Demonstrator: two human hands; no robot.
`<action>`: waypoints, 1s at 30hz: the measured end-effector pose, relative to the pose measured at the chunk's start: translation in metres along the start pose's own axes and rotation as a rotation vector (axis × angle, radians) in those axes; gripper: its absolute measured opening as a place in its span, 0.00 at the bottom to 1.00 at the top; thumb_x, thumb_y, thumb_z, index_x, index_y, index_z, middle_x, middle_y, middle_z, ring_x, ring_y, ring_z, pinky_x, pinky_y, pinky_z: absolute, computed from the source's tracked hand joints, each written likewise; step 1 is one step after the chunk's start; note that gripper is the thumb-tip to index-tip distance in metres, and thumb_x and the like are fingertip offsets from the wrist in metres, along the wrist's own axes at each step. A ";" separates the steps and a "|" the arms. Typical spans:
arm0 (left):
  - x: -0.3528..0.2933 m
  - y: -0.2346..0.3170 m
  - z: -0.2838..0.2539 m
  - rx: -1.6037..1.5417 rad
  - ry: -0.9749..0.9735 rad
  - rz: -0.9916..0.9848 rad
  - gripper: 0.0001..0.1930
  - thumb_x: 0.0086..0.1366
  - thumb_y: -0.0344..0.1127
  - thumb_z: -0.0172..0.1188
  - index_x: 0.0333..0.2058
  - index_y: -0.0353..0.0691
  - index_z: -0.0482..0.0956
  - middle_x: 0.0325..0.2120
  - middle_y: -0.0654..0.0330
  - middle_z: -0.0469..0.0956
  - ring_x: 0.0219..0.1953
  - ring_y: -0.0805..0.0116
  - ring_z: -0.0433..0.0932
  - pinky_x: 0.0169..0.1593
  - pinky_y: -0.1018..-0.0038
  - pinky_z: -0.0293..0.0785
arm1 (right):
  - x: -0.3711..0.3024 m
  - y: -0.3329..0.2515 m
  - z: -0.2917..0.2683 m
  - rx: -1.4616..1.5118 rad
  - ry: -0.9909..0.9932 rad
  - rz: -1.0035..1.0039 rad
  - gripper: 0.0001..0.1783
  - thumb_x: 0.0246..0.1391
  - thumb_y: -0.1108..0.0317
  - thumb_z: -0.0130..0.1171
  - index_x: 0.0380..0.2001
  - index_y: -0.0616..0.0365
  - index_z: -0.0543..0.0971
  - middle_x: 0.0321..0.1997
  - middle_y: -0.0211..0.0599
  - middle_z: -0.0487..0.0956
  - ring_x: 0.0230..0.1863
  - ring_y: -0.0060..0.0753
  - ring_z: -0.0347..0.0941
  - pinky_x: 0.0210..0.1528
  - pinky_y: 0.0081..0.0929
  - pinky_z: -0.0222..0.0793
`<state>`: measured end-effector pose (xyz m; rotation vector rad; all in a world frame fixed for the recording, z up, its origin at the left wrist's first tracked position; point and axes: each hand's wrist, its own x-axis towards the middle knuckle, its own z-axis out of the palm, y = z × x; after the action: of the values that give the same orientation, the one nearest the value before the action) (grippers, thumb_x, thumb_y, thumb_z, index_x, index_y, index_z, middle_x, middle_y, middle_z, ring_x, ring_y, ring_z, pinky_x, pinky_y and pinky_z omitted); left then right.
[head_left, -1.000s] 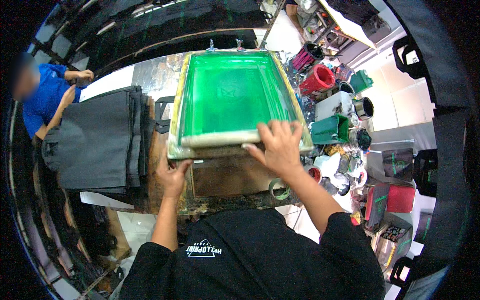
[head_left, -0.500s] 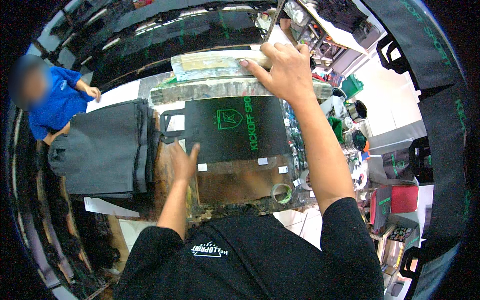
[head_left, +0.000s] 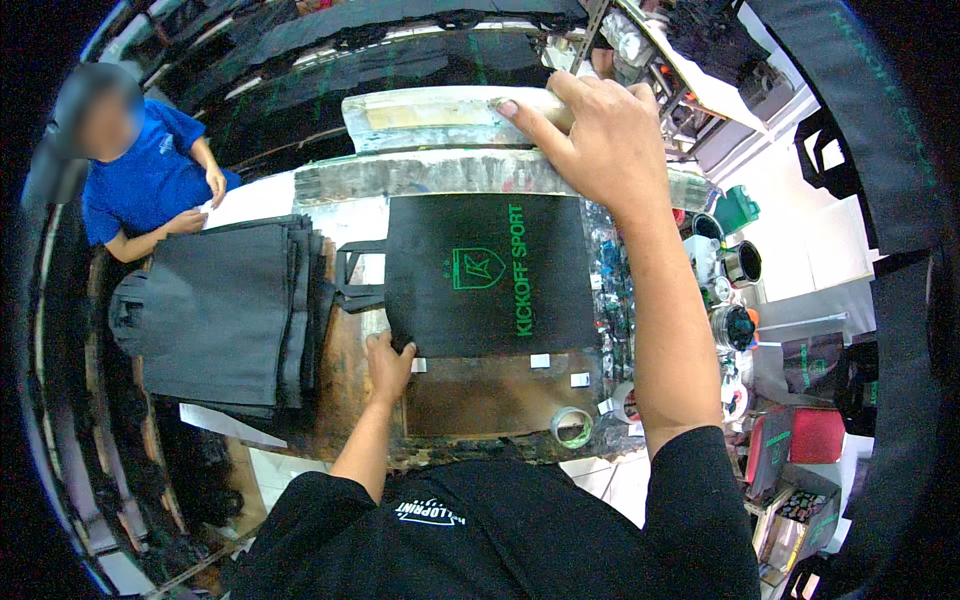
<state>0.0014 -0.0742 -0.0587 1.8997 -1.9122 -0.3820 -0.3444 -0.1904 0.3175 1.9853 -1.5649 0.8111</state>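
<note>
A black cloth bag (head_left: 425, 285) with green print lies flat on the work board, its handle loop (head_left: 360, 290) pointing left. At its near left corner my left hand (head_left: 388, 365) has its thumb and fingers closed on the edge. Beyond the bag, a paint-smeared screen-printing frame (head_left: 400, 178) is tilted up, seen edge-on. My right hand (head_left: 610, 145) is closed around the right end of a pale squeegee (head_left: 430, 122) at the frame, its thumb along the near side; its other fingers are partly hidden. Several small white tabs (head_left: 540, 361) line the bag's near edge.
To the left is a stack of black bags (head_left: 220, 320). A co-worker in a blue shirt (head_left: 145, 185) stands beyond it, hands near a white surface. A tape roll (head_left: 572, 427) sits on the near edge. Paint cans (head_left: 741, 263) crowd the right side; black bags (head_left: 910, 330) hang farther right.
My left hand has come down onto the bag's near left corner and closed there. The frame looks raised farther, baring more of the print. My right hand keeps its hold on the squeegee.
</note>
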 end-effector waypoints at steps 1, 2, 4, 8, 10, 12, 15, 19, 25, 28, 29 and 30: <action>-0.002 -0.005 0.002 -0.013 0.077 0.024 0.22 0.61 0.37 0.73 0.49 0.31 0.79 0.39 0.39 0.83 0.43 0.39 0.83 0.48 0.51 0.79 | 0.001 -0.001 0.000 0.000 -0.029 0.014 0.38 0.62 0.28 0.54 0.28 0.56 0.84 0.30 0.46 0.85 0.36 0.51 0.83 0.47 0.51 0.65; 0.006 0.000 -0.001 -0.118 0.066 0.037 0.22 0.62 0.36 0.72 0.50 0.30 0.79 0.40 0.40 0.83 0.41 0.42 0.83 0.47 0.53 0.80 | 0.001 0.001 0.001 0.015 -0.015 0.014 0.38 0.62 0.28 0.54 0.28 0.56 0.84 0.31 0.46 0.85 0.37 0.51 0.83 0.47 0.51 0.65; 0.036 0.028 -0.036 -0.309 0.034 0.061 0.20 0.65 0.34 0.70 0.52 0.29 0.79 0.42 0.44 0.84 0.39 0.50 0.84 0.43 0.58 0.82 | 0.000 0.004 0.002 0.047 0.018 0.011 0.38 0.62 0.27 0.53 0.29 0.56 0.85 0.31 0.46 0.86 0.37 0.51 0.83 0.48 0.52 0.66; 0.110 0.041 -0.124 -0.741 -0.127 -0.021 0.18 0.69 0.29 0.67 0.55 0.28 0.79 0.40 0.56 0.85 0.36 0.68 0.84 0.33 0.72 0.84 | 0.011 0.004 0.004 0.036 -0.039 0.026 0.40 0.62 0.26 0.51 0.31 0.56 0.86 0.32 0.46 0.86 0.39 0.49 0.83 0.49 0.54 0.66; 0.132 0.050 -0.182 -0.669 -0.135 -0.107 0.18 0.68 0.30 0.68 0.54 0.31 0.80 0.39 0.58 0.85 0.35 0.70 0.84 0.32 0.75 0.83 | 0.008 0.005 -0.002 0.025 -0.091 0.051 0.39 0.63 0.27 0.51 0.33 0.56 0.86 0.33 0.48 0.86 0.41 0.51 0.83 0.52 0.56 0.66; 0.135 0.039 -0.246 -0.709 -0.144 -0.134 0.17 0.67 0.31 0.69 0.53 0.34 0.80 0.40 0.61 0.86 0.34 0.74 0.83 0.31 0.77 0.81 | 0.003 0.003 0.000 0.037 -0.075 0.060 0.39 0.63 0.27 0.51 0.32 0.57 0.84 0.33 0.48 0.86 0.41 0.52 0.83 0.54 0.58 0.65; 0.130 -0.009 -0.321 -0.790 -0.037 -0.183 0.19 0.66 0.30 0.69 0.54 0.35 0.78 0.36 0.64 0.85 0.29 0.79 0.80 0.27 0.81 0.75 | -0.002 -0.005 -0.005 0.041 -0.077 0.048 0.36 0.64 0.30 0.54 0.30 0.57 0.82 0.34 0.49 0.86 0.42 0.54 0.83 0.55 0.56 0.66; 0.137 -0.090 -0.384 -0.848 0.008 -0.370 0.28 0.66 0.27 0.69 0.63 0.32 0.70 0.32 0.64 0.81 0.26 0.79 0.76 0.26 0.84 0.73 | -0.009 -0.013 -0.012 -0.005 -0.097 0.050 0.33 0.64 0.33 0.56 0.29 0.56 0.79 0.32 0.46 0.85 0.41 0.53 0.82 0.52 0.53 0.67; 0.159 -0.229 -0.371 -0.779 0.214 -0.635 0.41 0.61 0.23 0.71 0.70 0.30 0.61 0.45 0.48 0.81 0.31 0.72 0.81 0.30 0.78 0.80 | -0.019 -0.021 -0.020 -0.022 -0.112 0.035 0.29 0.65 0.37 0.58 0.31 0.56 0.78 0.32 0.44 0.83 0.41 0.51 0.80 0.50 0.51 0.63; 0.112 -0.328 -0.366 -0.485 0.539 -0.686 0.40 0.56 0.28 0.75 0.66 0.28 0.66 0.46 0.43 0.81 0.40 0.57 0.86 0.39 0.66 0.84 | -0.019 -0.040 -0.017 0.098 -0.079 0.015 0.28 0.66 0.41 0.58 0.34 0.60 0.79 0.33 0.46 0.80 0.42 0.52 0.78 0.49 0.48 0.63; 0.103 -0.327 -0.349 -0.088 0.551 -0.668 0.41 0.54 0.34 0.76 0.65 0.29 0.68 0.47 0.41 0.81 0.46 0.48 0.84 0.49 0.57 0.82 | -0.021 -0.037 -0.016 0.044 -0.072 -0.012 0.27 0.65 0.42 0.59 0.34 0.60 0.79 0.33 0.45 0.80 0.41 0.52 0.77 0.49 0.48 0.63; 0.090 -0.311 -0.316 0.110 0.677 -0.401 0.40 0.57 0.38 0.74 0.65 0.31 0.68 0.51 0.40 0.79 0.52 0.46 0.81 0.55 0.55 0.79 | -0.025 -0.034 -0.014 0.032 -0.087 -0.007 0.27 0.65 0.41 0.60 0.35 0.60 0.81 0.33 0.46 0.81 0.41 0.52 0.78 0.50 0.49 0.63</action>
<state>0.4270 -0.1429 0.0801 2.1187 -1.1346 0.2437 -0.3179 -0.1558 0.3097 2.0729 -1.6018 0.7608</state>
